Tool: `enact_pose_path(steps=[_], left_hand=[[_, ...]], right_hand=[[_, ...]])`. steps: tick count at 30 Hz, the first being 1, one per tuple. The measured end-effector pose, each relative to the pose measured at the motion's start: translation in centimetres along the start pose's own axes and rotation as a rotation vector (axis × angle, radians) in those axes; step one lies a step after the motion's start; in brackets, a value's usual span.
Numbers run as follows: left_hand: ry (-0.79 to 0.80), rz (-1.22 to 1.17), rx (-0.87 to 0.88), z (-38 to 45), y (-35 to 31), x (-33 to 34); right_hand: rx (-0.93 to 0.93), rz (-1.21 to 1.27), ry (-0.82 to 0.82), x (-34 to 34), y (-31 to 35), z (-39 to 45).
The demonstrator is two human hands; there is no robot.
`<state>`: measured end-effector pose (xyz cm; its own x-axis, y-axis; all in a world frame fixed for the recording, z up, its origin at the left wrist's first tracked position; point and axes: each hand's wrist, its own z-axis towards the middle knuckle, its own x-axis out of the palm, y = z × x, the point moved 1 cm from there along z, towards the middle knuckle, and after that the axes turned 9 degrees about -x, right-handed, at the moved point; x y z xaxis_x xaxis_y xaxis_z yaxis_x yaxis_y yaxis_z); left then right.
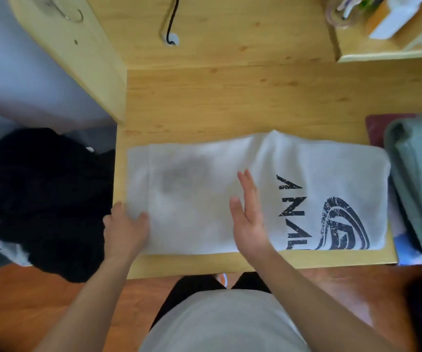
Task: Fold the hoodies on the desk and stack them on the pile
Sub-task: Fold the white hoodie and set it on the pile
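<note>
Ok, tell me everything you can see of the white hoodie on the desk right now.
The white hoodie lies flat on the wooden desk, folded into a long rectangle running left to right. It looks like soft fleece, with a dark cracked print of letters and an arched emblem at its right end. A ridge is creased along the far edge. The left hand grips its near left corner; the right hand is open at its middle. Its right end meets a green folded garment.

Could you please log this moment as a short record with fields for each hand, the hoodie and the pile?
left hand: grips the hoodie's left end, thumb on top
right hand: open, fingers straight, at the hoodie's middle
hoodie: white with dark print, lying as a long band across the desk
pile: folded clothes at the desk's right end, green on top
black clothes: heaped left of the desk
</note>
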<state>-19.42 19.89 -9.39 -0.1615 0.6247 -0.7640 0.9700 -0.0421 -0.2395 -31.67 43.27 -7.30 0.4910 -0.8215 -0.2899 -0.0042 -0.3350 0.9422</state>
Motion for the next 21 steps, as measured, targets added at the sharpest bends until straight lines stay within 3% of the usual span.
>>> enact_pose_path(steps=[4, 8, 12, 14, 21], left_hand=[[0.068, -0.047, -0.083, 0.1, -0.1, -0.5], [0.269, -0.275, -0.14, 0.9, -0.9, -1.5], [0.199, -0.545, -0.048, 1.2, -1.3, -6.5], [0.198, -0.589, 0.009, 0.4, -1.6, -8.5], [0.518, -0.723, 0.119, -5.8, -4.8, -8.6]], right_hand=[[0.068, -0.049, -0.057, 1.7, -3.1, -2.1], [0.087, -0.005, -0.075, 2.2, -2.7, -1.3], [0.18, 0.093, 0.031, 3.3, -0.9, -0.3], [0.161, 0.029, 0.095, 4.4, -0.6, -0.4], [0.169, -0.138, 0.223, 5.6, 0.2, 0.3]])
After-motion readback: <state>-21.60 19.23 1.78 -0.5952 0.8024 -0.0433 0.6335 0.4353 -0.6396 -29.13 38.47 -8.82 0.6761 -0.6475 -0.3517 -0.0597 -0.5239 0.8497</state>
